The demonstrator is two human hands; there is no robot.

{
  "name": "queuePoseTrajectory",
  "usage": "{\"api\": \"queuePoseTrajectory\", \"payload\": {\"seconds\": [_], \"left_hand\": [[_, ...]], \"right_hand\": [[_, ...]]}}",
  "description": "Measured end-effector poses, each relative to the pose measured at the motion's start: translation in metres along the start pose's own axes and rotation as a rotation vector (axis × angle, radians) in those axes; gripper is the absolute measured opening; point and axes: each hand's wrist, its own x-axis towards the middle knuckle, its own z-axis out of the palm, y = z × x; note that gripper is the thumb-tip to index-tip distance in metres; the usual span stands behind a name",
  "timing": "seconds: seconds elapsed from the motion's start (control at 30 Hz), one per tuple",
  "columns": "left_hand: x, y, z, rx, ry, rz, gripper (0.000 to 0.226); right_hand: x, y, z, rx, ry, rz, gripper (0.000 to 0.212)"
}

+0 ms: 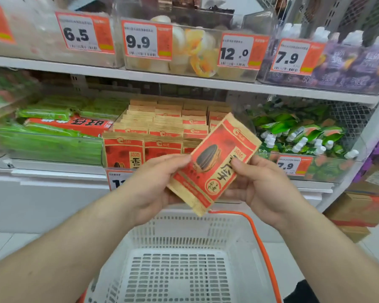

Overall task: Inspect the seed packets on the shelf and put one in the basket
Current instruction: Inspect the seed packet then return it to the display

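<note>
Both hands, left hand and right hand, grip one tilted seed packet just above the white basket, in front of the shelf's packet rows.

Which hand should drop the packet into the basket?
Probably the left hand: it grips the seed packet's lower end, nearest the white basket below. The right hand only pinches its right edge.

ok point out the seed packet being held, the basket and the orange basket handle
seed packet [214,162]: head view, on the printed seed in the middle of its front
basket [179,226]: head view, on the far slotted wall, under the packet
orange basket handle [262,248]: head view, on its right-hand run along the rim
</note>
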Motion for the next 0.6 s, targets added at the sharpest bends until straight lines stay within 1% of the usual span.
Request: {"api": "queuePoseTrajectory", "payload": {"seconds": [0.03, 0.1, 0.17, 0.23, 0.3, 0.33, 0.37, 0.4, 0.43, 0.5, 0.6], "left_hand": [[0.005, 0.01, 0.001, -0.035, -0.011, 0.017, 0.026], [0.014, 0.028, 0.004, -0.082, -0.009, 0.079, 0.025], [0.022, 0.044, 0.01, -0.015, 0.052, 0.195, 0.019], [0.03, 0.055, 0.012, 0.236, 0.197, 0.346, 0.018], [0.037, 0.058, 0.009, 0.637, 0.309, 0.512, 0.017], [0.04, 0.057, 0.008, 0.895, 0.314, 0.551, 0.015], [0.042, 0.055, 0.005, 1.145, 0.286, 0.557, 0.023], [0.045, 0.052, 0.002, 1.34, 0.235, 0.534, 0.034], [0.048, 0.048, 0.0, 1.461, 0.181, 0.491, 0.041], [0.052, 0.044, -0.002, 1.555, 0.125, 0.446, 0.044], [0.055, 0.039, -0.004, 1.54, 0.145, 0.507, 0.037]], "right_hand": [[0.004, -0.008, 0.002, 0.063, 0.037, -0.016, 0.011], [0.015, -0.024, 0.005, 0.165, 0.089, -0.052, 0.011], [0.028, -0.042, 0.007, 0.213, 0.133, -0.101, 0.013], [0.041, -0.059, 0.006, 0.196, 0.17, -0.166, 0.011], [0.054, -0.071, 0.003, 0.099, 0.207, -0.239, 0.009], [0.061, -0.076, 0.002, 0.032, 0.221, -0.268, 0.008], [0.068, -0.079, 0.001, -0.036, 0.225, -0.286, 0.008], [0.074, -0.081, 0.001, -0.108, 0.221, -0.293, 0.008], [0.082, -0.081, 0.0, -0.184, 0.212, -0.293, 0.009], [0.097, -0.08, 0.0, -0.365, 0.2, -0.281, 0.009], [0.117, -0.075, 0.0, -0.625, 0.16, -0.245, 0.012]]}}
